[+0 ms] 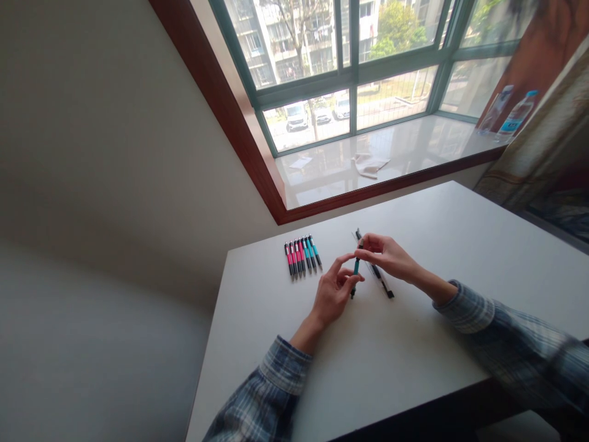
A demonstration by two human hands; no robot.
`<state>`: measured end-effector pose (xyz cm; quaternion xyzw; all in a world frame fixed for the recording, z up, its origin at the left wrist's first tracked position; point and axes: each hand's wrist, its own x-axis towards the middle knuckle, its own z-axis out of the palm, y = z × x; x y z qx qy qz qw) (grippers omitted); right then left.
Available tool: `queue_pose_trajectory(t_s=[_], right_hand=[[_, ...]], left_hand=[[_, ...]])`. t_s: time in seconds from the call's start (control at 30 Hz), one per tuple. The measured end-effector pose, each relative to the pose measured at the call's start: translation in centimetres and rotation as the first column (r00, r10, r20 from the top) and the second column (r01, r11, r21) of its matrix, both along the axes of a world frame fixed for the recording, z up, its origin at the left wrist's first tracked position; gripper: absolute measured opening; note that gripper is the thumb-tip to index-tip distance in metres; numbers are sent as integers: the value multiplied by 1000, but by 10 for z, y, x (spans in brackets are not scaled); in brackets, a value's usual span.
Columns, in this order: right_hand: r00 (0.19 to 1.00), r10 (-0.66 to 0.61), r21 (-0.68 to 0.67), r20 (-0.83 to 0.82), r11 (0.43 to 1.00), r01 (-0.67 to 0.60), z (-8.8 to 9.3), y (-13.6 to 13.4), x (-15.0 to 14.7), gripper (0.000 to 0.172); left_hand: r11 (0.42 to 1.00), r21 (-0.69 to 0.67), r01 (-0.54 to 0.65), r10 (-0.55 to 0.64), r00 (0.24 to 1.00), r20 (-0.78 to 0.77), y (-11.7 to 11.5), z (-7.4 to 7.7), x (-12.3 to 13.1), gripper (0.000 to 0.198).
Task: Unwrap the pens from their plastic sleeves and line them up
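Observation:
Between both hands is a teal and black pen (356,266), held at a slant over the table. My left hand (332,293) pinches its lower and middle part between thumb and fingers. The fingertips of my right hand (385,254) close on the pen's upper end. Just behind the pen, partly covered by my right hand, lie thin black and clear pieces (383,283) on the tabletop; I cannot make out their kind. To the left of my left hand, several pink pens (295,258) and several teal pens (311,253) lie side by side in a row.
The white table (405,350) fills the middle, its left edge near a plain wall (115,184). Beyond its far edge, a window sill (322,184) holds a crumpled cloth or paper (368,164) and two plastic bottles (516,116). A curtain (529,147) hangs at right.

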<state>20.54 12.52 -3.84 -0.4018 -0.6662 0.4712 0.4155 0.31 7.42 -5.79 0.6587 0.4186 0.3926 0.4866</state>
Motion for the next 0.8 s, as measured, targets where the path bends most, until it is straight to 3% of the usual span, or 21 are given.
queue_pose_trajectory(t_s=[0.13,0.33,0.8], right_hand=[[998,28,3,-58,1000,-28,2,-1,0,35],[1000,-23,11,-10,1000,23,-1,0,1,38],[1000,7,-34,-15,999,-8,1,-1,0,42]], left_hand=[[1000,-11,-7,7,999,34,1,-1,0,46],[1000,-22,-13,13,999,31,0,-1,0,47],[999,-36,-16,17,999,43,0,1,0,48]])
